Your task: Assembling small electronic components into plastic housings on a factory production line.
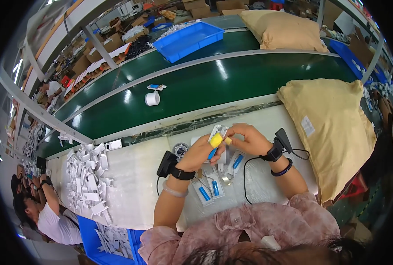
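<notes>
At frame centre, the left hand [200, 152] curls around a white plastic housing [220, 129] and yellow piece [216, 140]; the right hand [250, 140] bunches its fingers alongside, any grip unclear; a loose hold might drop the housing onto blue cylinders [204, 193] lower centre.

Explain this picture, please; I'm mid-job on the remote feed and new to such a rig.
There is no machine: you see a person's two bare hands through one wide fisheye camera worn on the head, looking down, so straight edges bend. The left hand holds a yellow piece, with a white part next to it. The right hand is close against these; its exact grip is hard to tell. On the pale worktable, blue cylinders lie near the hands and a heap of white pieces lies to the left. A tan sack is at the right; a long green surface lies beyond.
</notes>
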Motion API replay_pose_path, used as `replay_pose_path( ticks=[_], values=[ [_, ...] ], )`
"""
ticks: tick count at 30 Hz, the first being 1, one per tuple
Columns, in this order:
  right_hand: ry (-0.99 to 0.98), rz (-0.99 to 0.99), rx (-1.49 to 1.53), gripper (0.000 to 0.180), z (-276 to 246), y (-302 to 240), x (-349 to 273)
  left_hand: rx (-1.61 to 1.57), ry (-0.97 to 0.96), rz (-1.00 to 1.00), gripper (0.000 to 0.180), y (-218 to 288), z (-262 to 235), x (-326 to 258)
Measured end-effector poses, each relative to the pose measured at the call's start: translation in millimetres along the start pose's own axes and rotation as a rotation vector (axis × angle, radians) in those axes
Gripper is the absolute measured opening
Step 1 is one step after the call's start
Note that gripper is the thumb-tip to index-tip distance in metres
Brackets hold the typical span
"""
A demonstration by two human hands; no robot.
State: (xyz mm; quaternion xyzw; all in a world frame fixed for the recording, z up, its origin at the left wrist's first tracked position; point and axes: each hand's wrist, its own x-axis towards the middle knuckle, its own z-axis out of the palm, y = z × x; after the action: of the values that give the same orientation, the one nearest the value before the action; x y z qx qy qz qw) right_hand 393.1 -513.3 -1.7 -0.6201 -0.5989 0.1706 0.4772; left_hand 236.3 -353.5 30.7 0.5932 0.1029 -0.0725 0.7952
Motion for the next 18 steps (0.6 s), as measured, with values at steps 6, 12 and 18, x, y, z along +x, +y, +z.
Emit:
replay_pose_path(
  ticks=[6,12,18],
  values=[
    [0.019,0.115,0.182,0.011,3,-5,-22,0.100,0.034,0.023,0.033,-8,4,-11],
    [0.158,0.315,0.310,0.014,9,-21,-34,0.179,0.239,0.231,0.026,-39,13,1],
    [0.279,0.062,0.079,0.009,12,-23,-35,-0.080,0.293,0.138,0.026,-38,21,1]
  ],
)
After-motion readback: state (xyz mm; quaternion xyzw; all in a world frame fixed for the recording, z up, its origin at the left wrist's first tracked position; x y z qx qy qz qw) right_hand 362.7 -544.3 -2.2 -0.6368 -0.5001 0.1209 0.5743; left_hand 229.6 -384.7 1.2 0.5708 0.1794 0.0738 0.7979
